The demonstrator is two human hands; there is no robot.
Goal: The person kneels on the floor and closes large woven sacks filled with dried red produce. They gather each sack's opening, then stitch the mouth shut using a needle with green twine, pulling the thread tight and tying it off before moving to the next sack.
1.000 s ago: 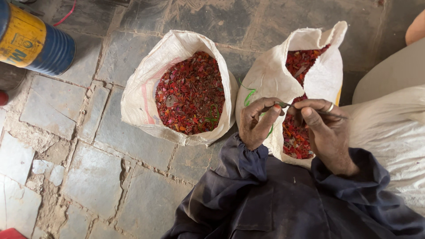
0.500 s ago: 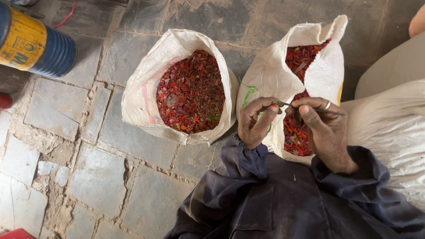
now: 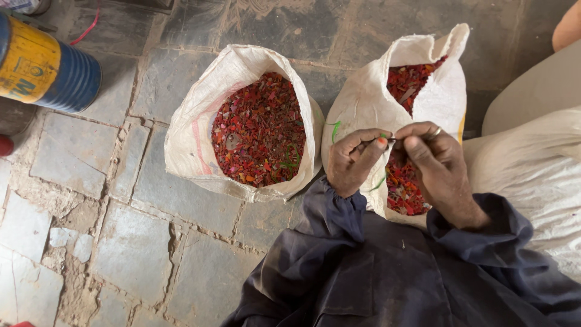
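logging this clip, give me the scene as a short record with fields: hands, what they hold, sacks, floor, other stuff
left hand: fingers curled, pinching one end of a thin dark strand
right hand: ring on one finger, pinching the other end of the thin dark strand
near sack: white, open, red pieces inside, under both hands
far sack: white, open, full of red pieces
floor: grey stone slabs, cracked joints
other: blue and yellow drum lying at upper left
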